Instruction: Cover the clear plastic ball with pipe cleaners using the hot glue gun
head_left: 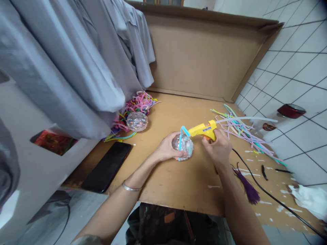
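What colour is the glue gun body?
The glue gun body is yellow; head view shows it best.

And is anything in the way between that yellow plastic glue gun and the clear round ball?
Only the bent light-blue fuzzy strip, at the tip of the glue gun in the right hand; whether they touch is unclear. Nothing else visible stands between it and the ball in the left hand.
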Demonstrator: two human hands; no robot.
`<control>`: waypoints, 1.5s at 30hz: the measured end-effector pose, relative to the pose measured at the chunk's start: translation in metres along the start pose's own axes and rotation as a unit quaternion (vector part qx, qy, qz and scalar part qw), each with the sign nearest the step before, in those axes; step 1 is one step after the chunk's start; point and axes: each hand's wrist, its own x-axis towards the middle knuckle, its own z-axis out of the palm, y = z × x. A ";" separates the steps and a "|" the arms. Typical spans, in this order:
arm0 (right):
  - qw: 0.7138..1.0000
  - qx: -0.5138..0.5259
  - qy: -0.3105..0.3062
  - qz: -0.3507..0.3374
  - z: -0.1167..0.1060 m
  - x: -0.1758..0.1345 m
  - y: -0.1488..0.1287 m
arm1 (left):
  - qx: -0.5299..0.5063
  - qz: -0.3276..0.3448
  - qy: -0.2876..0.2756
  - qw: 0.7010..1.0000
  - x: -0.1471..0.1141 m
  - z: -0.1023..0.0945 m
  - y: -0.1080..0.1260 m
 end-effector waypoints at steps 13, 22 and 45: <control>0.955 0.029 -0.071 0.286 0.006 0.011 0.028 | 0.050 0.006 0.033 0.998 -0.005 0.000 -0.003; 0.931 -0.169 -0.151 0.288 0.028 -0.006 0.053 | 0.063 0.034 0.045 0.996 -0.004 0.002 -0.008; 0.975 0.174 -0.108 -0.082 -0.005 0.001 -0.046 | 0.155 0.085 0.059 0.982 -0.006 0.010 -0.001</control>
